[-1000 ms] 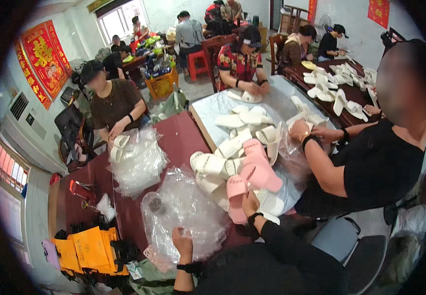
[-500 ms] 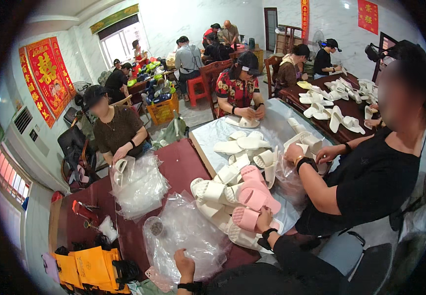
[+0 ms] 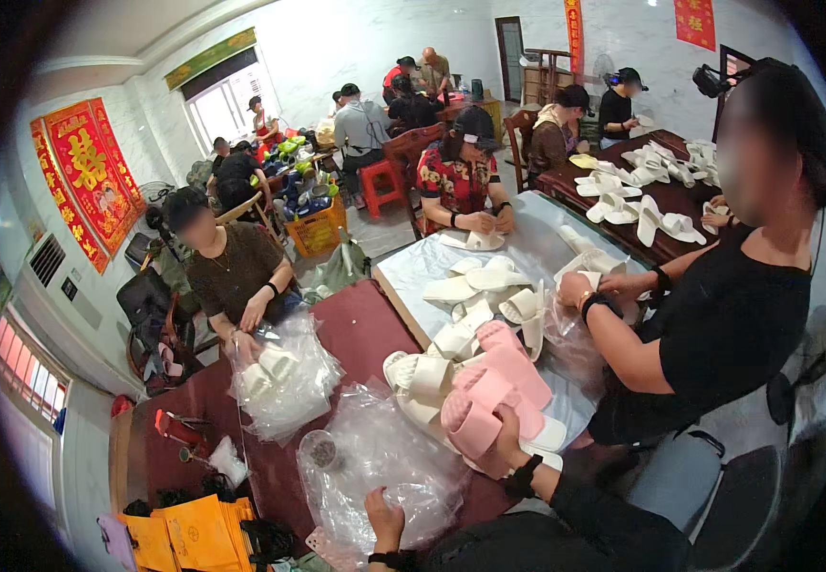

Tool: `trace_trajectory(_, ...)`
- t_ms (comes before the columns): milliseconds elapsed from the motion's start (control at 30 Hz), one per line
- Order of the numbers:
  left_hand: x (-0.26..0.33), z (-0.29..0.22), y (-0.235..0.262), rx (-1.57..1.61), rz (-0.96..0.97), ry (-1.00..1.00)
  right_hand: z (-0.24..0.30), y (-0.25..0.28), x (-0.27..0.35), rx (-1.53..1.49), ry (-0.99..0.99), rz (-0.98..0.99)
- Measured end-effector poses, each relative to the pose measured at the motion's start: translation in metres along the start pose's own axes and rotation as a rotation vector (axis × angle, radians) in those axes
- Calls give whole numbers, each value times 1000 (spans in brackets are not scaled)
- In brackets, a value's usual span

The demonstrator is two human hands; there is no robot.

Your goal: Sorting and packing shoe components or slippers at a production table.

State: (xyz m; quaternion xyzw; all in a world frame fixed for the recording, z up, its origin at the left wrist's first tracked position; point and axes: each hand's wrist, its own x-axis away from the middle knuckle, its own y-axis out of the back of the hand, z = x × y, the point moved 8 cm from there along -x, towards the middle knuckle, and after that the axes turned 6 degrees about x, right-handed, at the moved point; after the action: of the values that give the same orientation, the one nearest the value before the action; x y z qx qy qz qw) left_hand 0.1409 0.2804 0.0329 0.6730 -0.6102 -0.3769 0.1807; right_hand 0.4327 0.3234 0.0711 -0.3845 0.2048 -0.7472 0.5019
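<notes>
My right hand (image 3: pixel 508 444) is closed on the edge of a pink slipper (image 3: pixel 468 425), lifted a little over the pile. Other pink slippers (image 3: pixel 520 370) lie just beyond it, on top of white slippers (image 3: pixel 419 376). My left hand (image 3: pixel 384 520), fingers loosely apart, is at the near edge of a heap of clear plastic bags (image 3: pixel 375 448) and seems to hold nothing. A small round clear tub (image 3: pixel 319 450) rests on those bags.
Across the dark red table (image 3: pixel 351 319), a person slides white slippers (image 3: pixel 268 367) into a clear bag. Another person works at right with plastic (image 3: pixel 566 329). Orange bags (image 3: pixel 205 534), a red tool (image 3: pixel 180 429) and a pink patterned item (image 3: pixel 329 548) lie near left.
My right hand has raised the pink slipper slightly off the pile. My left hand stays by the bags. The person across has moved white slippers further into a bag. My view has shifted slightly.
</notes>
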Motion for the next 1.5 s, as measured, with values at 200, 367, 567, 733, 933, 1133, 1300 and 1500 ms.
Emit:
trace_trajectory(200,-8,26,-14,46,141,66,2,-70,38,-49,-210,378)
trace_trajectory(367,-22,40,-32,93,216,49,-21,-55,64,754,33,690)
trace_trajectory(567,-62,51,-60,707,183,343,-52,-61,125,742,-382,849)
trace_trajectory(733,-69,0,-48,987,313,371,-83,-25,106,728,-275,735)
trace_trajectory(933,-53,4,-41,1030,388,236,-72,-2,96,896,-95,386)
trace_trajectory(1133,-48,-31,-12,820,364,142,-86,25,62,134,-219,85)
trace_trajectory(1300,-50,-28,-6,922,277,309,-67,-26,80,250,-49,177)
trace_trajectory(1500,-57,-69,35,528,116,-84,-44,-27,90,574,287,60)
